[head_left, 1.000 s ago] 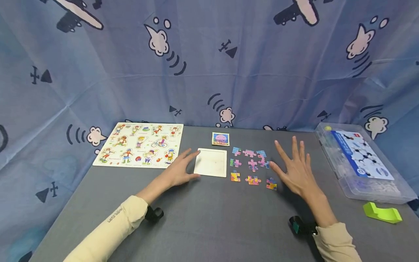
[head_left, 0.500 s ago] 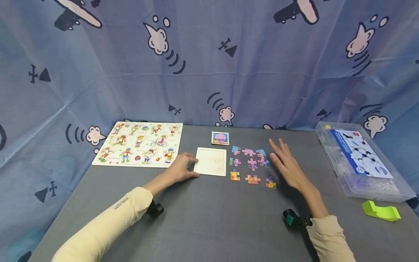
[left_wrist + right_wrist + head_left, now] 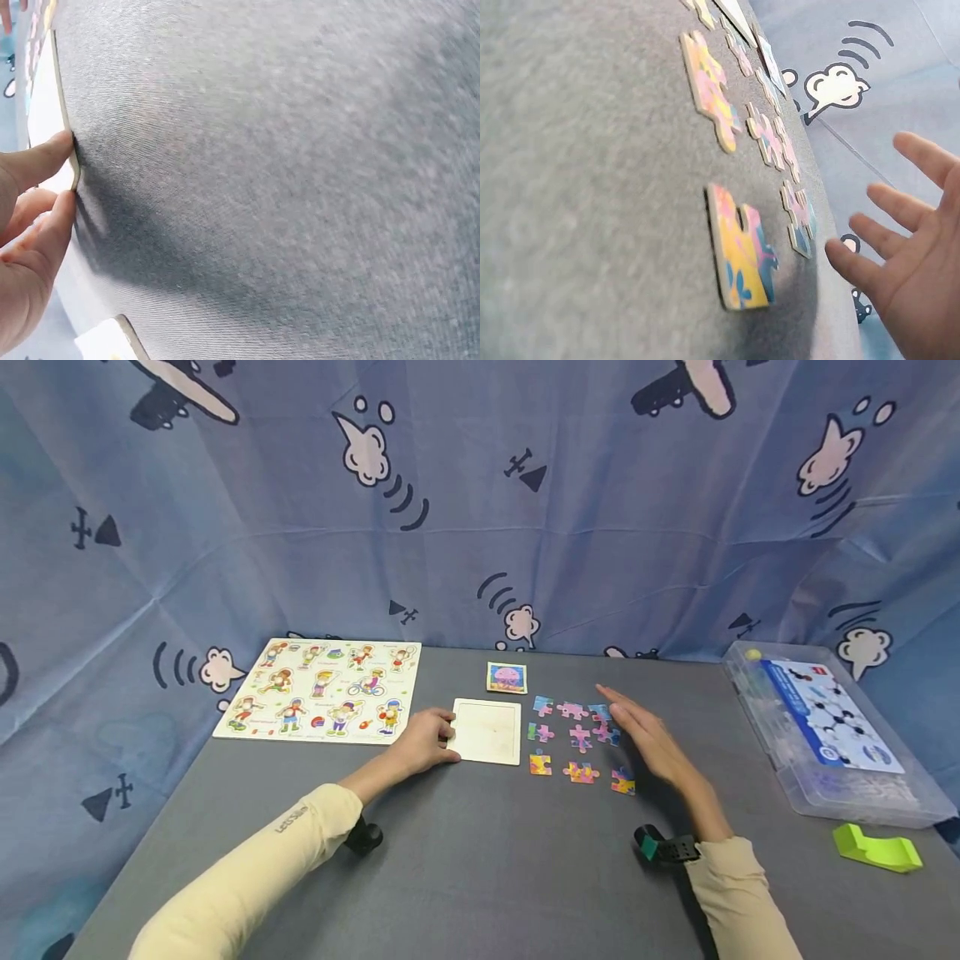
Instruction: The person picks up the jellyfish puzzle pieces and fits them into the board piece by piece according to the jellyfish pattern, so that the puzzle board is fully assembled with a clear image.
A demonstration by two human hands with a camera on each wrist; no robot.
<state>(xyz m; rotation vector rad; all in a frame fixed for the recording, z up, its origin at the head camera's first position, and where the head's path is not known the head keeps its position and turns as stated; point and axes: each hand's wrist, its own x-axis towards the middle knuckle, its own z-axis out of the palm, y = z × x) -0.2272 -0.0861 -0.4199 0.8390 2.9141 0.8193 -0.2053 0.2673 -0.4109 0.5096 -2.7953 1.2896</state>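
Table: a wide grey cloth top (image 3: 480, 877), its fine weave plain to see in both wrist views.
Backdrop: blue curtain (image 3: 450, 510) right behind, printed with planes and little clouds, creases running across it.
Far left: here's the board (image 3: 322, 693), cream, full of small sporty figures, lying flat.
Far right: clear plastic case (image 3: 791, 781), a blue-and-white booklet (image 3: 840, 714) on its lid; just in front, a lime-green block (image 3: 876, 848) with a dipped top.
Tray: square, pale and shallow-rimmed (image 3: 486, 732), flat at mid-table, between the board and the pieces.
Card: the small pink-and-blue picture (image 3: 507, 677) sits just behind the tray.
Pieces: jigsaw bits (image 3: 581, 740) in rough rows right of the tray, blue and pink at the back, pink in the middle, yellow and pink up front; pale thick edges on show in the right wrist view.
Front-right piece: yellow, pink and blue (image 3: 739, 259), lying flat, a leafy blue motif at one corner.
Left hand: thumb and curled fingers (image 3: 422, 740) pinch the tray by its near-left corner.
Right hand: fingers straight and slightly spread (image 3: 651, 745), poised beside the right-hand pieces, thumb side towards them.
Sleeves: cream on both arms (image 3: 255, 868), black bands (image 3: 678, 849) at the wrists.
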